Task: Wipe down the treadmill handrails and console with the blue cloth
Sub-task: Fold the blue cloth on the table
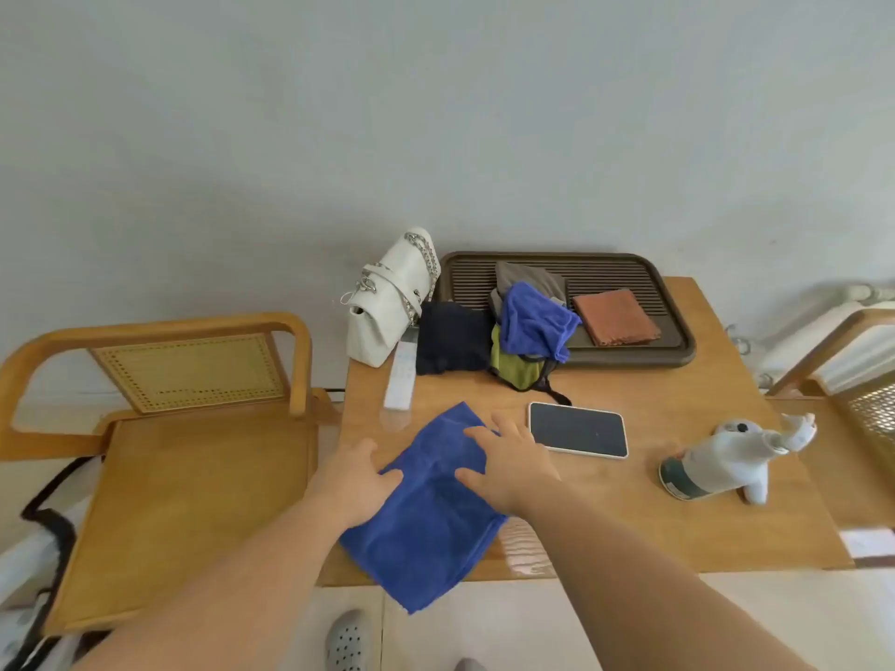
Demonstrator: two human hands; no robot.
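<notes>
Head view: a blue cloth (pixel 426 520) lies on the table (pixel 678 525) just left of a phone (pixel 577 430), its long axis running away from the person and its near end overhanging the table edge, while the left hand (pixel 356 481) and right hand (pixel 508 469) rest flat on it with fingers spread, gripping nothing; no treadmill is visible, so wiping seems not yet begun.

The cloth (pixel 426 515) lies on the table (pixel 678 525) (near corner over the edge), the phone (pixel 577 429) right of it, the tray (pixel 685 343) behind.
</notes>
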